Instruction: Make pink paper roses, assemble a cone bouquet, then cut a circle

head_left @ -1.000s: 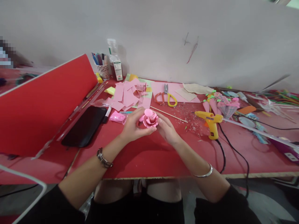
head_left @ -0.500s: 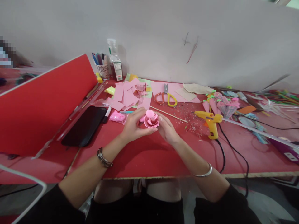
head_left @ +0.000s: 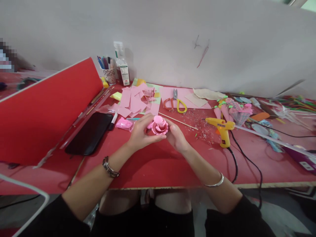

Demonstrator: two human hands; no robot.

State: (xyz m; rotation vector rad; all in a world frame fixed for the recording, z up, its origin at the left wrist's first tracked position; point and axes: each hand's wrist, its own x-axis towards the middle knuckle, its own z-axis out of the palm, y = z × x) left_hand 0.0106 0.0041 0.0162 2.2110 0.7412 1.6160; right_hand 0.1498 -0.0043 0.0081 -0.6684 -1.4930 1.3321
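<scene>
A pink paper flower (head_left: 160,126) with curled, layered petals is held above the red table (head_left: 158,168). My left hand (head_left: 141,133) is closed around its left side, with the thumb along the lower edge. From the right, my right hand (head_left: 177,137) presses its fingers against the petals; some of those fingertips are hidden behind the flower. Just left of the hands lies a small bag of pink material (head_left: 124,123). A thin wooden stick (head_left: 178,120) rests on the table behind my right hand.
Right of my hands stands a yellow glue gun (head_left: 221,129) with a black cord. Scissors (head_left: 175,101) and cut pink paper (head_left: 134,100) lie farther back. A black phone (head_left: 89,133) and a red board (head_left: 51,112) are on the left; paper cones (head_left: 233,110) are at the right.
My right thumb and fingers have shifted slightly at the flower's right edge, and its petals look a little rounder. My left hand keeps its hold.
</scene>
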